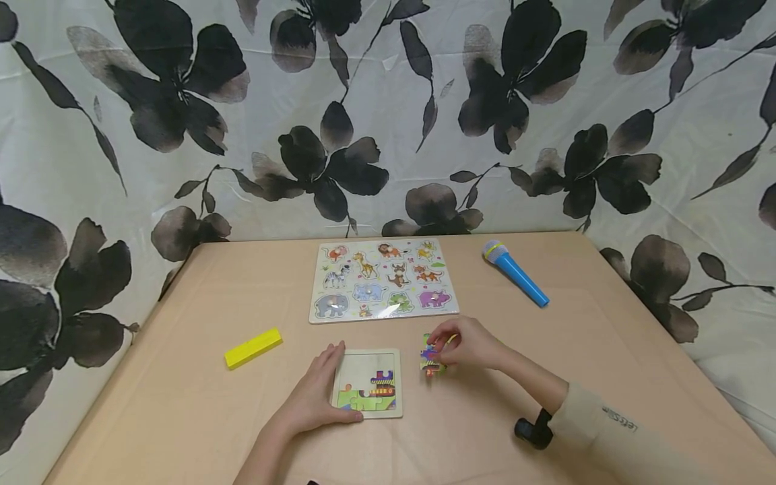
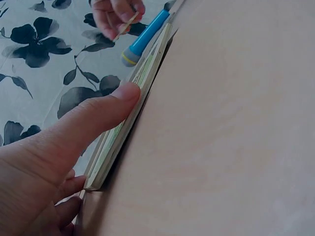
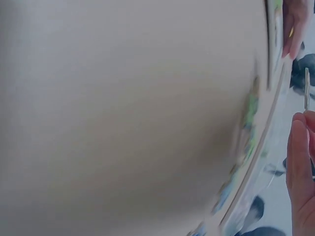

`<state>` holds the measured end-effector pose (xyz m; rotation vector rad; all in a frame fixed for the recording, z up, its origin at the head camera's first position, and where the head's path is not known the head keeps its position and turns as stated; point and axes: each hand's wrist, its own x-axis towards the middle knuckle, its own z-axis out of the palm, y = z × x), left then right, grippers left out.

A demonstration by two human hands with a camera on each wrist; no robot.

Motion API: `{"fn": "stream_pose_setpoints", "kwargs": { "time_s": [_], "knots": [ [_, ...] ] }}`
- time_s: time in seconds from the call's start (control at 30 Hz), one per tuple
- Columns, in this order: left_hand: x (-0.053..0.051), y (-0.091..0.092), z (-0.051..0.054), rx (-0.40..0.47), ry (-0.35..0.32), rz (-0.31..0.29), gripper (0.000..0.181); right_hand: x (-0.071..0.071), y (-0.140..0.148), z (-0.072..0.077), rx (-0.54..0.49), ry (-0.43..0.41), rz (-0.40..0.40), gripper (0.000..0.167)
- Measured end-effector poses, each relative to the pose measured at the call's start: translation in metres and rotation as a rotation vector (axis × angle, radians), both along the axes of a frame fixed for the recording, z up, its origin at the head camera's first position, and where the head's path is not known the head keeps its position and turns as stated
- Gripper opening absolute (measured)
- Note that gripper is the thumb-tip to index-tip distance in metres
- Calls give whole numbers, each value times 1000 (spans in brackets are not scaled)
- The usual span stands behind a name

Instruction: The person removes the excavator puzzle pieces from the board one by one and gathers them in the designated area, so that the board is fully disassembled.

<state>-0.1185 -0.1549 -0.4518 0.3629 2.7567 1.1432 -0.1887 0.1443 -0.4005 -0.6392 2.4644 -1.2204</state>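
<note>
A small square wooden puzzle tray (image 1: 360, 367) lies near the table's middle, with several joined jigsaw pieces (image 1: 366, 401) along its bottom and right side. My left hand (image 1: 312, 397) holds the tray at its near-left corner; the thumb (image 2: 115, 104) lies on the near edge and the fingers run along the left side. Right of the tray, my right hand (image 1: 469, 345) is above a group of colourful loose puzzle pieces (image 1: 429, 365). Between its thumb and fingers it pinches a thin puzzle piece (image 3: 307, 88), seen edge-on in both wrist views; its picture is hidden.
Behind the tray lies a white animal puzzle board (image 1: 382, 279). A blue toy microphone (image 1: 518, 273) is at the back right, and a yellow block (image 1: 253, 348) sits to the left. Floral cloth (image 1: 388, 101) hangs behind the tan table (image 1: 182, 404).
</note>
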Motion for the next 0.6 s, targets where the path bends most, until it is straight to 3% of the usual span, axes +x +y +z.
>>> {"fn": "stream_pose_setpoints", "kwargs": {
  "time_s": [0.6],
  "knots": [
    [0, 1, 1, 8, -20, 5, 119, -1, 46, -14, 10, -55, -15, 19]
  ]
}}
